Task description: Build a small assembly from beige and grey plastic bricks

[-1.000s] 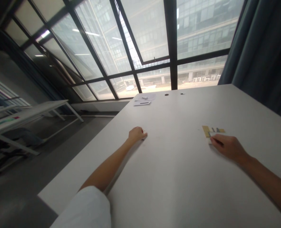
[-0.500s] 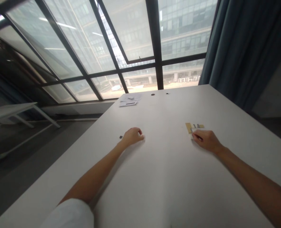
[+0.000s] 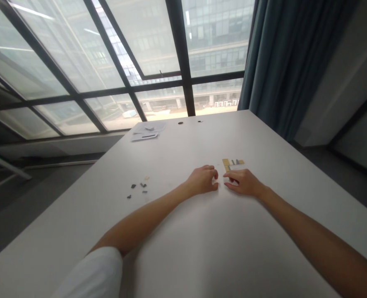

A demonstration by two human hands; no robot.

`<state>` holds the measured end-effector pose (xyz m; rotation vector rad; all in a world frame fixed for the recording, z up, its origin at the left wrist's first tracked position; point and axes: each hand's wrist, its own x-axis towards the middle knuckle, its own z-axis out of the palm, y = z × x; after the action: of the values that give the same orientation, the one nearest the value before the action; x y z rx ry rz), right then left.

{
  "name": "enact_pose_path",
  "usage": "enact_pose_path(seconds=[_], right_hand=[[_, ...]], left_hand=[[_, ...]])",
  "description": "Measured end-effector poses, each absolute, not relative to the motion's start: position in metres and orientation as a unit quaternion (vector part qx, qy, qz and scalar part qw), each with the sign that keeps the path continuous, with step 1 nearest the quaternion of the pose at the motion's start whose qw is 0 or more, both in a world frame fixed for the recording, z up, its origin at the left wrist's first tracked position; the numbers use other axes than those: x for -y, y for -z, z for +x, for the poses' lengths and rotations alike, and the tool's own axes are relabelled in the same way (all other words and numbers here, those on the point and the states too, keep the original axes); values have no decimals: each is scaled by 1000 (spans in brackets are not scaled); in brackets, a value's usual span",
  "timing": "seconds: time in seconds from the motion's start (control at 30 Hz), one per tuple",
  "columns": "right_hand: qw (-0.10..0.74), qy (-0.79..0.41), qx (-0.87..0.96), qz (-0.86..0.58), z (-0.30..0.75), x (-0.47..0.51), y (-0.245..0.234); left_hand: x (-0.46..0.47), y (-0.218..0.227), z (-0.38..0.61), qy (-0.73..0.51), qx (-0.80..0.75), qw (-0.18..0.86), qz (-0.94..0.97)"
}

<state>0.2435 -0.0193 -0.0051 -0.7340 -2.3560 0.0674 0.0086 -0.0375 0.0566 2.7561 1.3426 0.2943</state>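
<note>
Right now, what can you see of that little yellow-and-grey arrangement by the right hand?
The arrangement is small and lies flat on the white table. Yellow runs down its left side and shows again at its far right corner, with dark grey and pale shapes between. It looks made of thin pieces; their material is unclear. The right hand is at its near side, covering some of it perhaps; I can't tell whether they touch.

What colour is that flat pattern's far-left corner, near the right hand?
That corner is yellow, seen in the head view.
</note>
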Motion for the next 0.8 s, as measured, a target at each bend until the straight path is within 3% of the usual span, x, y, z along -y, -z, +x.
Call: enact_pose_path(seconds=[0.47,0.8], right_hand=[[325,-16,903,-281,240,21,2],[446,17,820,-358,249,13,8]], left_hand=[[29,-36,17,-154,-380,-9,912],[20,-5,12,-372,-430,103,816]])
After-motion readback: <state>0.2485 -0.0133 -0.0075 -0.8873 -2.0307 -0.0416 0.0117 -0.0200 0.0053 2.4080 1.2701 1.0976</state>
